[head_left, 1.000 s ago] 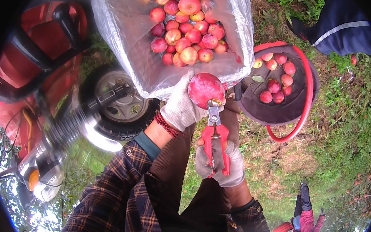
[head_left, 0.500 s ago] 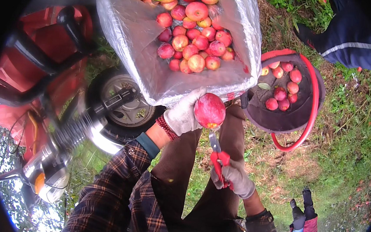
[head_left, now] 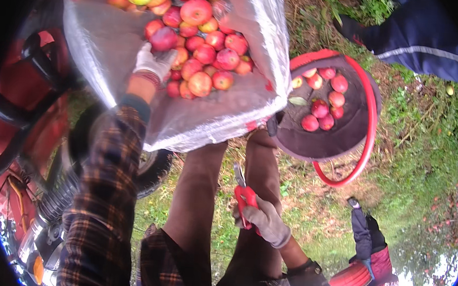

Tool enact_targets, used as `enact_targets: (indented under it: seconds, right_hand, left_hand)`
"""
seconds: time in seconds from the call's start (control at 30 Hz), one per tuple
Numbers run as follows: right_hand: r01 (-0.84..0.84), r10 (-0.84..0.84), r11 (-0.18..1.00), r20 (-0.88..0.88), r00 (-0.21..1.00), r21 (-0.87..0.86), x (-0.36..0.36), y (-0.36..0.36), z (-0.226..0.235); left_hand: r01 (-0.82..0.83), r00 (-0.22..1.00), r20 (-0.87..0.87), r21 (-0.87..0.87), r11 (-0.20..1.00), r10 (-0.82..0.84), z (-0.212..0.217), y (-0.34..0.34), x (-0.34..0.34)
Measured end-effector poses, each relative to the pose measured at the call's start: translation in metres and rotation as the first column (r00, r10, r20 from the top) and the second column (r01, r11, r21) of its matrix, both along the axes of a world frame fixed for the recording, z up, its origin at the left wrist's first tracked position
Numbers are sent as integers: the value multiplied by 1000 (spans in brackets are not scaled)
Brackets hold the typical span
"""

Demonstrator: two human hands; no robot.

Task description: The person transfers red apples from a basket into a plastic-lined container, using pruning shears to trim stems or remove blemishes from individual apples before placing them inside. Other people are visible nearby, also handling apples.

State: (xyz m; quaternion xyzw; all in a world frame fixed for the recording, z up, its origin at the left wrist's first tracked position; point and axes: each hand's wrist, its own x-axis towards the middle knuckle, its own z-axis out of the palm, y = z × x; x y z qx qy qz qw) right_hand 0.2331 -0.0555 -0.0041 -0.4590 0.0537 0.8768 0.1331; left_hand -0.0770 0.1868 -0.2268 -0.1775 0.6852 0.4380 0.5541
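My gloved left hand (head_left: 154, 62) reaches into a plastic-lined container (head_left: 217, 118) full of apples. A dark red apple (head_left: 163, 39) sits at its fingertips, just above the other apples (head_left: 201, 84); the fingers curl up against its lower side. Lower down, over my right leg, my gloved right hand (head_left: 267, 219) grips red-handled pruning shears (head_left: 245, 199). Their metal blades point up and away from me. Nothing lies between the blades.
Right of the container stands a dark fabric bucket (head_left: 342, 143) with a red hoop handle and several apples. A red motor vehicle (head_left: 23, 121) is at the left. One person's dark trouser leg (head_left: 425, 40) shows upper right, another person (head_left: 374, 251) lower right. Grass covers the ground.
My left hand has carried the apple from the container's near edge up and left, in over the heap. The right hand with the shears has shifted slightly left. The whole view has swung.
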Motion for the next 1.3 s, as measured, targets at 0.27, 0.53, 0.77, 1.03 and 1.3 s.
enact_targets:
  seconds: [0.27, 0.53, 0.77, 1.03, 1.3]
  right_hand:
    - [51, -206, 923, 377, 903, 383, -10, 13, 5]
    - [-628, 195, 615, 681, 706, 476, 19, 16, 10]
    - [487, -499, 850, 603, 622, 201, 78, 51, -108]
    - [-605, 83, 791, 964, 252, 90, 141, 146, -360]
    - [162, -390, 916, 718, 576, 367, 104, 107, -248]
  left_hand:
    - [797, 439, 84, 423, 431, -895, 161, -118, 102]
    - [646, 612, 458, 179, 742, -644, 196, -209, 183]
    - [701, 667, 424, -79, 709, -613, 191, -226, 163]
    - [786, 583, 492, -143, 601, -646, 162, -226, 174]
    - [751, 645, 420, -193, 631, -638, 139, -243, 172]
